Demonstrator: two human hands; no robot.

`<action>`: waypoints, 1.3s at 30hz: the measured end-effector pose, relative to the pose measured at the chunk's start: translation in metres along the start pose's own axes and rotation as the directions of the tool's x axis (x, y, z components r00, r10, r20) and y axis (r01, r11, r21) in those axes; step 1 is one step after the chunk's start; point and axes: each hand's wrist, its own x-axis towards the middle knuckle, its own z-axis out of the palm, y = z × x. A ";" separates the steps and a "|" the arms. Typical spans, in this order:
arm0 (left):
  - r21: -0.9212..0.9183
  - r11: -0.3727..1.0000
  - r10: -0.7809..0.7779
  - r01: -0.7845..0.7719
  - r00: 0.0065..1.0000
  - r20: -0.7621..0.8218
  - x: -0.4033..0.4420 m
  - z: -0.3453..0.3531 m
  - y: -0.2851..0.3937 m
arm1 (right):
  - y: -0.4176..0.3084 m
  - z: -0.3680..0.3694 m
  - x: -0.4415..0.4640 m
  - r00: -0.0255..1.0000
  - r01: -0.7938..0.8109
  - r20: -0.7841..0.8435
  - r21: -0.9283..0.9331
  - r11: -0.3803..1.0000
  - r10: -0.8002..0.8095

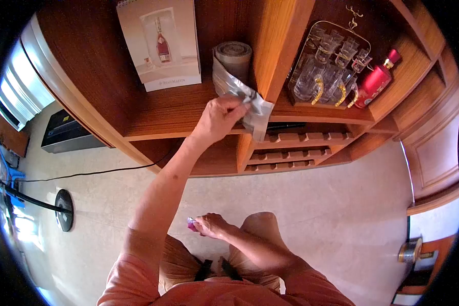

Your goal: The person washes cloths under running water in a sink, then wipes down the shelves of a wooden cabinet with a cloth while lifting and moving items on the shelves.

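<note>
An upright roll of silvery-grey plastic sheet stands on the cabinet shelf against the wooden divider. Its loose end hangs out over the shelf's front edge. My left hand reaches up to that loose end, with thumb and fingers pinched on the crinkled sheet. Low in front of my legs, my right hand is closed around a small pink-purple object with a shiny clear part. Most of that object is hidden by my fingers, so its kind cannot be made out.
Left of the roll stands a desk calendar picturing a bottle. Beyond the divider are glass cups on a rack and a red bottle. Notched wooden racks sit below. A black cable crosses near a round stand base.
</note>
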 end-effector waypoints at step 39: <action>0.552 0.834 0.108 0.003 0.980 -0.168 0.015 0.021 0.016 | 0.012 0.011 0.007 1.000 0.013 0.014 -0.108 0.994 -0.012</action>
